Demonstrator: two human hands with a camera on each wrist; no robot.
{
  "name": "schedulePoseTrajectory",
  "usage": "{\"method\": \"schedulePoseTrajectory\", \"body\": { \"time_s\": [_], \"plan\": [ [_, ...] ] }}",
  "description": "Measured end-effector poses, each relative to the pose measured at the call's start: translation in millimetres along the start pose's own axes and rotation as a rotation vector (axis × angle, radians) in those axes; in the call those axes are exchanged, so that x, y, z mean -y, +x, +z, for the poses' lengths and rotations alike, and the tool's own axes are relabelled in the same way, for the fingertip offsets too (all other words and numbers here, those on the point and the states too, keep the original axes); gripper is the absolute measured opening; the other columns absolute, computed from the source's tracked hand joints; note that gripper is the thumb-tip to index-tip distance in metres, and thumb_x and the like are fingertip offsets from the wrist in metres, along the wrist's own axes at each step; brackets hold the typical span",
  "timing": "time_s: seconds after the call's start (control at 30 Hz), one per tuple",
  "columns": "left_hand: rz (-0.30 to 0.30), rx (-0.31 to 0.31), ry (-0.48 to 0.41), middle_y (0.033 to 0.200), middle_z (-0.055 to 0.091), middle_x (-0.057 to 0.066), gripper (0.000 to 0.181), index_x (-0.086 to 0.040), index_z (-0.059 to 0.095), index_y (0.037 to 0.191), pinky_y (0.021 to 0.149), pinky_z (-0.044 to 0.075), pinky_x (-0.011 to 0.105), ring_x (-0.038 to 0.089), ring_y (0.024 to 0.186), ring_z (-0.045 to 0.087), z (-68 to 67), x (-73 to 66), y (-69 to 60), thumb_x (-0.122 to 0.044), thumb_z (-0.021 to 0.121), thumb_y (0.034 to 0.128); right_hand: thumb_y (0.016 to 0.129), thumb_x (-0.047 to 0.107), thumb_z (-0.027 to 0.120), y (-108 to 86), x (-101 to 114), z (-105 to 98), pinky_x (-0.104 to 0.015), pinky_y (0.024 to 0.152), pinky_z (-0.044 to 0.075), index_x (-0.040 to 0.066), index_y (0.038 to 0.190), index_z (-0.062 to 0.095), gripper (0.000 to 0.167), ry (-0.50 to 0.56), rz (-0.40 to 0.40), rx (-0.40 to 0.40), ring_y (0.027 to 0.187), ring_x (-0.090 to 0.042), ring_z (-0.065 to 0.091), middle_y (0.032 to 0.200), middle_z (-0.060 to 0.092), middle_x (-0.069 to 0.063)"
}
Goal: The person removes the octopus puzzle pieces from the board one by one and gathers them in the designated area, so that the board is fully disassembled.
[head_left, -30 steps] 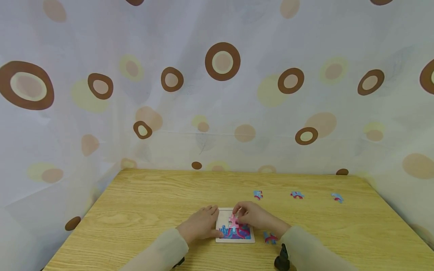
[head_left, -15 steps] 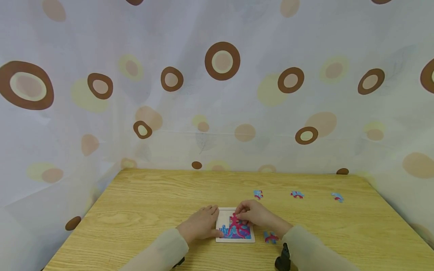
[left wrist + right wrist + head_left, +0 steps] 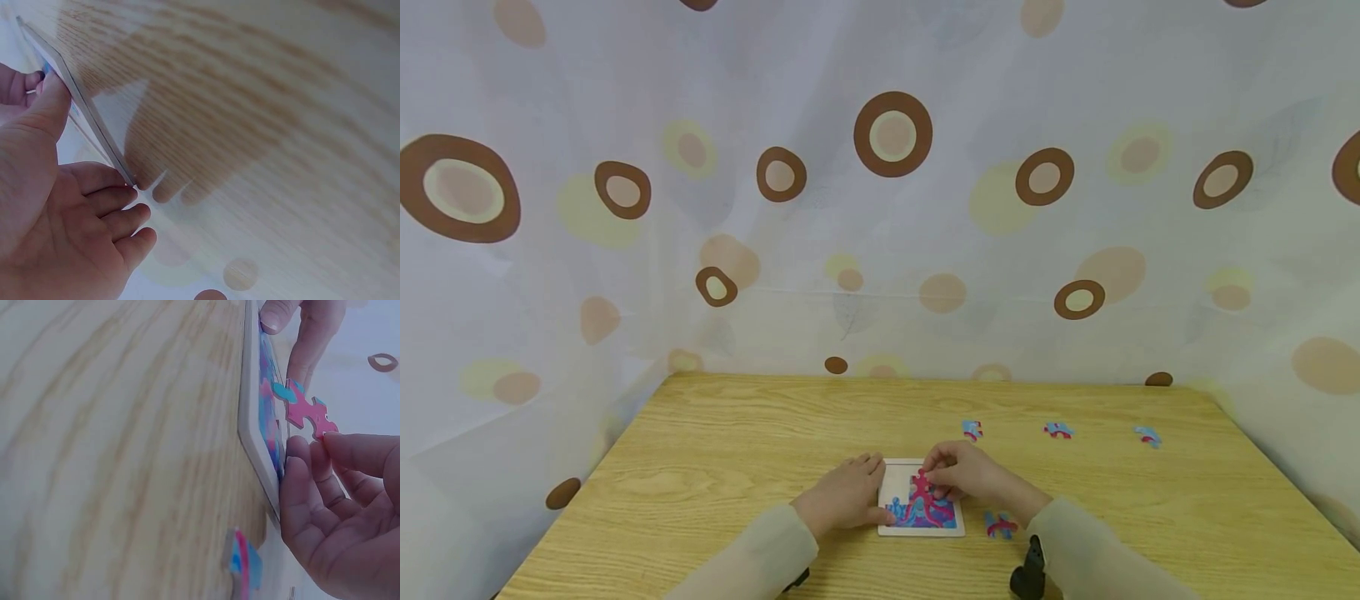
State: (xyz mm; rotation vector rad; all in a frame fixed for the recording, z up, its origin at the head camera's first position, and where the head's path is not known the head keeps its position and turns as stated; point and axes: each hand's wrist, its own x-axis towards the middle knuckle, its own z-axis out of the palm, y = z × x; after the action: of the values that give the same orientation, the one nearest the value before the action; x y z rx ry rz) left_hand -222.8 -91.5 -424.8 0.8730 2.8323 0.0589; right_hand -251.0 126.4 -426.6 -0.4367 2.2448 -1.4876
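Note:
A small puzzle board (image 3: pixel 892 532) with a pale frame lies on the table, its lower part filled with blue, purple and pink pieces. My left hand (image 3: pixel 847 492) rests along the board's left side. Its thumb lies on the lower left of the board, and its fingers reach along the edge to the upper corner. My right hand (image 3: pixel 967 475) pinches a pink and blue jigsaw puzzle piece (image 3: pixel 304 411) between thumb and fingertips. That piece stands tilted over the board, above the filled rows; whether it touches them I cannot tell. Other right fingers rest by the board's right edge.
One loose puzzle piece (image 3: pixel 1000 524) lies right of the board, near the right wrist. Farther back lie three more: a left piece (image 3: pixel 972 430), a middle piece (image 3: pixel 1058 430) and a right piece (image 3: pixel 1147 437). A patterned curtain (image 3: pixel 805 250) hangs behind the wooden table (image 3: pixel 737 433).
The right hand has shifted slightly up and to the right with the pinched puzzle piece. The piece's glossy glare has gone, so it shows deeper pink. The left hand has stayed put.

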Motion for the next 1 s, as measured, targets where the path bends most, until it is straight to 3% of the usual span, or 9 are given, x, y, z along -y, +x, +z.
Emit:
{"method": "schedulePoseTrajectory", "body": {
  "time_s": [0.2,0.4,0.5,0.7,1.0],
  "plan": [
    [0.004,0.008,-0.008,0.143,0.035,0.013,0.08,0.001,0.037,0.14,0.106,0.028,0.035,0.026,0.131,0.031,-1.4,0.0,0.4,-0.055,0.055,0.0848,0.091,0.009,0.059,-6.0,-3,-12,-0.029,0.056,0.052,-0.002,0.097,0.059,0.012,0.032,-0.022,0.0,0.064,-0.018,0.056,0.077,0.057,-0.008],
    [0.015,0.014,-0.007,0.144,0.033,0.013,0.079,0.001,0.035,0.141,0.106,0.026,0.036,0.026,0.132,0.029,-2.6,0.1,0.5,-0.053,0.053,0.0863,0.091,0.01,0.058,-20.8,-17,-45,-0.028,0.054,0.046,-0.004,0.099,0.059,0.016,0.023,-0.063,-0.016,0.062,-0.017,0.051,0.075,0.057,-0.008],
    [0.016,0.019,-0.01,0.144,0.033,0.014,0.079,0.001,0.035,0.14,0.107,0.026,0.036,0.027,0.132,0.029,-3.3,-0.1,0.4,-0.053,0.053,0.0864,0.092,0.013,0.058,-33.3,-25,-67,-0.029,0.054,0.046,-0.003,0.099,0.059,0.017,-0.011,-0.046,-0.013,0.062,-0.017,0.049,0.075,0.056,-0.007],
    [0.012,0.028,-0.006,0.144,0.032,0.014,0.08,0.001,0.034,0.141,0.107,0.025,0.036,0.026,0.132,0.028,-0.7,0.5,0.6,-0.055,0.053,0.0858,0.092,0.013,0.056,-64.8,-44,-105,-0.026,0.054,0.046,-0.004,0.098,0.059,0.018,-0.02,0.02,0.074,0.061,-0.014,0.048,0.074,0.056,-0.006],
    [0.022,0.02,-0.007,0.144,0.033,0.014,0.08,0.0,0.034,0.141,0.107,0.026,0.035,0.026,0.132,0.029,4.2,3.5,2.9,-0.055,0.053,0.0855,0.095,0.012,0.052,-108.9,-69,-144,-0.022,0.053,0.046,-0.006,0.101,0.058,0.021,0.003,0.056,0.131,0.061,-0.01,0.048,0.075,0.056,-0.005]
  ]
}}
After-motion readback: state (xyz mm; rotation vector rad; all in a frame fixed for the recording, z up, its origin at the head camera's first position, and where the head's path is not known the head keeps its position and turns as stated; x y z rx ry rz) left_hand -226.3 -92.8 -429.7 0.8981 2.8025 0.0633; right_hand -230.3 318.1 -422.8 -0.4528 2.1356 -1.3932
